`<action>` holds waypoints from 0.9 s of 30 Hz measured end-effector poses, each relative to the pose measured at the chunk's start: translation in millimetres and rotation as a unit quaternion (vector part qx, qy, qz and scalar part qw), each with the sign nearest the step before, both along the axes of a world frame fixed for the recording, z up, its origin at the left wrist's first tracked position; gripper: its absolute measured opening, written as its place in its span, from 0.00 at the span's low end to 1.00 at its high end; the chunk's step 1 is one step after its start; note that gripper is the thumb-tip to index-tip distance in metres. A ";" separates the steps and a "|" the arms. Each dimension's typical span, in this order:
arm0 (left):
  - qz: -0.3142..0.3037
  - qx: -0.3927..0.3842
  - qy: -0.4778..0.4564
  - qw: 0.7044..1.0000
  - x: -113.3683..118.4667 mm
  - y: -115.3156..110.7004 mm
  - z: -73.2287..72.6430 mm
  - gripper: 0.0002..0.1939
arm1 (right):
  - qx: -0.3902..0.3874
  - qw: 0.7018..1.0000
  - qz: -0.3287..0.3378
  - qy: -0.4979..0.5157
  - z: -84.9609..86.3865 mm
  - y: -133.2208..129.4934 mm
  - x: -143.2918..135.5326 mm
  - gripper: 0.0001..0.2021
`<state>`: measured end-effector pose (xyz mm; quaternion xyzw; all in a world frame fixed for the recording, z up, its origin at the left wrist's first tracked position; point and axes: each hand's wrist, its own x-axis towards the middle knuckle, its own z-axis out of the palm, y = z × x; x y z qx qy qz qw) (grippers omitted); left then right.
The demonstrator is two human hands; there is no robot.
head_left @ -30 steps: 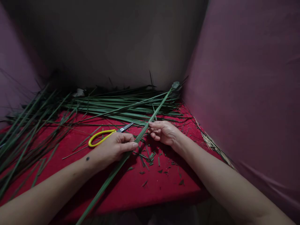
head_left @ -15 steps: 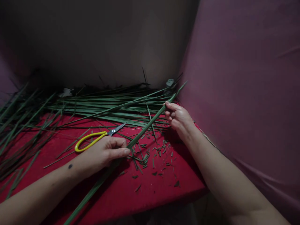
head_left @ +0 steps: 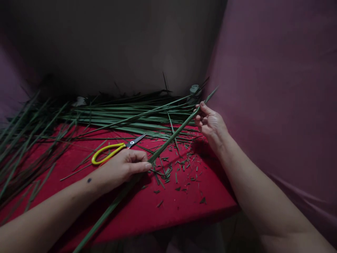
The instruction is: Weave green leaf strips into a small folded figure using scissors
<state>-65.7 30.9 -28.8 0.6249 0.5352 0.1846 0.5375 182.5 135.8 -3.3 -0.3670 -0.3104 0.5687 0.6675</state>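
A long green leaf strip (head_left: pixel 175 133) runs slantwise from the bottom left up to a pointed tip at the upper right. My left hand (head_left: pixel 133 163) pinches it at its middle between thumb and fingers, over the red cloth. Farther up, near the tip, my right hand (head_left: pixel 210 121) holds the same strip between thumb and forefinger, its other fingers curled. Just behind my left hand lie yellow-handled scissors (head_left: pixel 112 151), their blades pointing to the right; part of the handle is hidden by the hand.
A pile of long green leaves (head_left: pixel 123 114) lies along the back of the red-covered table (head_left: pixel 168 214), with more at the left. Small cut scraps (head_left: pixel 181 167) are scattered right of centre. A pale container (head_left: pixel 194 90) stands at the back right, beside pink fabric (head_left: pixel 276 88).
My right hand has slid up and to the right along the strip, nearer its tip. The left hand keeps its pinch. The whole view has shifted slightly.
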 end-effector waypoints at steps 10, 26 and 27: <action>0.047 0.023 -0.090 0.995 11.9 -6.9 2.3 0.17 | 0.016 0.950 0.289 -0.118 -28.6 -55.8 -66.4 0.12; 0.076 0.046 -0.139 0.986 11.3 -4.7 2.4 0.11 | 0.022 0.933 0.295 -0.207 -31.5 -61.5 -72.9 0.12; 0.073 0.039 -0.141 0.986 11.1 -4.4 2.4 0.10 | 0.020 0.935 0.289 -0.207 -31.3 -61.2 -73.5 0.12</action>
